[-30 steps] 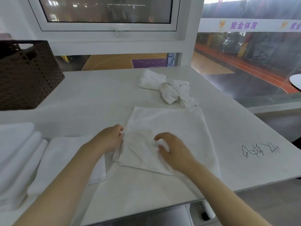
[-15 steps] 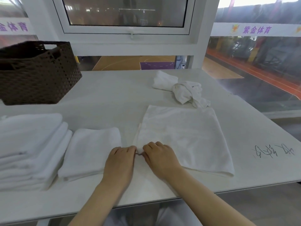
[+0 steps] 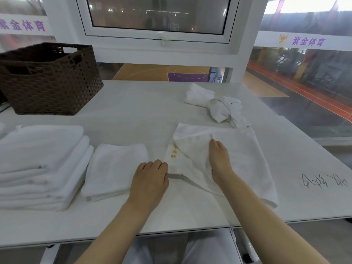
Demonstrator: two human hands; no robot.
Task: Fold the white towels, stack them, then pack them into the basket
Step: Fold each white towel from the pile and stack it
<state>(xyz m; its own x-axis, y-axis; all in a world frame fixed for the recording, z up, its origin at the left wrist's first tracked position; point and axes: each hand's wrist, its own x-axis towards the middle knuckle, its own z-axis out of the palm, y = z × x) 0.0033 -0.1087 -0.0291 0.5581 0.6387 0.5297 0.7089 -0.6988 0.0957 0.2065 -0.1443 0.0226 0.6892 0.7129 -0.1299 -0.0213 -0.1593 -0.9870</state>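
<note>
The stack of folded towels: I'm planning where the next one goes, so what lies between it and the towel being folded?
In the head view, one single folded towel lies between the stack and the towel being folded, beside the left hand.

On the white table (image 3: 133, 111), the left hand (image 3: 150, 178) presses the near-left corner of a white towel (image 3: 247, 164) while the right hand (image 3: 219, 159) grips its folded-over flap. A folded towel (image 3: 116, 168), a towel stack (image 3: 42, 164), a crumpled towel (image 3: 219, 106) and a brown wicker basket (image 3: 51, 80) surround them.
</note>
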